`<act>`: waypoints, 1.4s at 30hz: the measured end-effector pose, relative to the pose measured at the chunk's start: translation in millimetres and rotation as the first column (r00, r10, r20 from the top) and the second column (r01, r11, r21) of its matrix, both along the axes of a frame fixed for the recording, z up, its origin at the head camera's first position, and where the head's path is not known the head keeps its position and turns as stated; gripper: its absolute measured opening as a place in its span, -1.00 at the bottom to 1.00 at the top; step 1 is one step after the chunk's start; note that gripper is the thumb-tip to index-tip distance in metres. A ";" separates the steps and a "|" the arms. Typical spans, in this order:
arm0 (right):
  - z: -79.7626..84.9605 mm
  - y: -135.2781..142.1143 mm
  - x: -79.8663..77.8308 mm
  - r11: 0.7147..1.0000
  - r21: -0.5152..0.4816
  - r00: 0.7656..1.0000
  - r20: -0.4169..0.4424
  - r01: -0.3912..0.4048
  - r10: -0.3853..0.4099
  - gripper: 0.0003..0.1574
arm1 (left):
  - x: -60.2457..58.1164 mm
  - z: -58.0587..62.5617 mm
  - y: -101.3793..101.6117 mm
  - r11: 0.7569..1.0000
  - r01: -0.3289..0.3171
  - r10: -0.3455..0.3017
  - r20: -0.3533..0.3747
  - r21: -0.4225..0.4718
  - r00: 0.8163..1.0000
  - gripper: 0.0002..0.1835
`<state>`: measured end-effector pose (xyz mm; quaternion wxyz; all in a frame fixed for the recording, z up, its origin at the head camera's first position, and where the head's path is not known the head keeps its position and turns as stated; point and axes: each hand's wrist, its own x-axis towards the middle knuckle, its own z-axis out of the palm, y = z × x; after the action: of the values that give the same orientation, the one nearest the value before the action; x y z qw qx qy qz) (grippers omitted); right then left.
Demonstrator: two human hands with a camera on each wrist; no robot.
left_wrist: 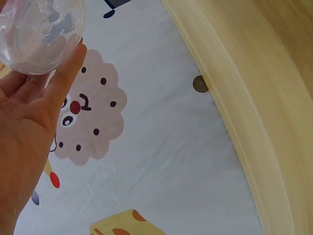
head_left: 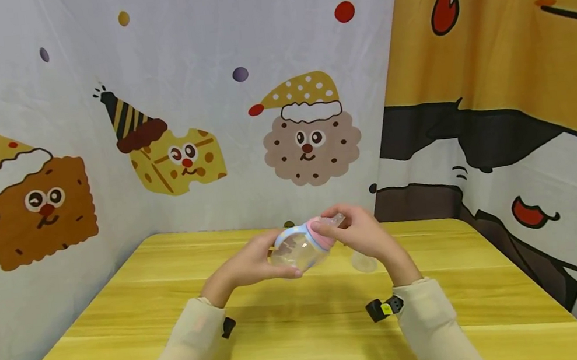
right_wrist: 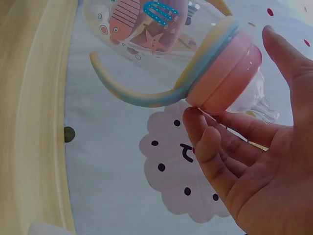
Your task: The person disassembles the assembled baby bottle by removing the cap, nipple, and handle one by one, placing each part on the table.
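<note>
A clear baby bottle (head_left: 298,250) with a pink collar and a clear nipple is held tilted above the table, its nipple toward the right. My left hand (head_left: 252,263) grips the bottle's round body, thumb along the near side. At the collar, the fingers and thumb of my right hand (head_left: 359,231) lie around the pink ring (right_wrist: 227,73). A blue and yellow handle (right_wrist: 142,98) curves off the bottle's neck in the right wrist view, where sea-animal prints also show on the body. From the left wrist, the bottle's clear base (left_wrist: 44,36) is visible above the fingers.
A clear, rounded cap (head_left: 364,262) lies on the wood-grain table (head_left: 295,343) just below the right hand. Printed cloth (head_left: 248,196) hangs behind the table's far edge and along both sides. Each wrist wears a dark strap-on device (head_left: 383,309).
</note>
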<state>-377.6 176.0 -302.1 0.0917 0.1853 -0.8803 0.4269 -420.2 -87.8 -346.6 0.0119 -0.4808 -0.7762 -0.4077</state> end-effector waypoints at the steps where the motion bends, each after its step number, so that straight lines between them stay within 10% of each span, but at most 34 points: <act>1: -0.3 -0.1 -0.2 1.000 -0.002 1.000 0.013 -0.004 0.004 -0.42 | 0.4 0.3 0.4 1.000 -0.006 0.006 -0.002 -0.004 1.000 -0.36; 30: 2.1 -2.4 1.2 0.984 -0.153 0.994 0.035 -0.094 0.101 -0.56 | 7.9 4.0 4.1 0.999 0.033 -0.032 0.075 -0.006 0.997 -0.38; 42: 14.1 7.0 11.8 0.952 -0.179 0.967 0.021 -0.247 0.255 -0.53 | 14.7 7.6 4.2 0.993 0.114 -0.117 0.183 0.029 0.976 -0.37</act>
<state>-365.8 183.1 -288.1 0.0333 0.2774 -0.8105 0.5147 -405.5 -83.6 -338.9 -0.0793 -0.4851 -0.7408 -0.4578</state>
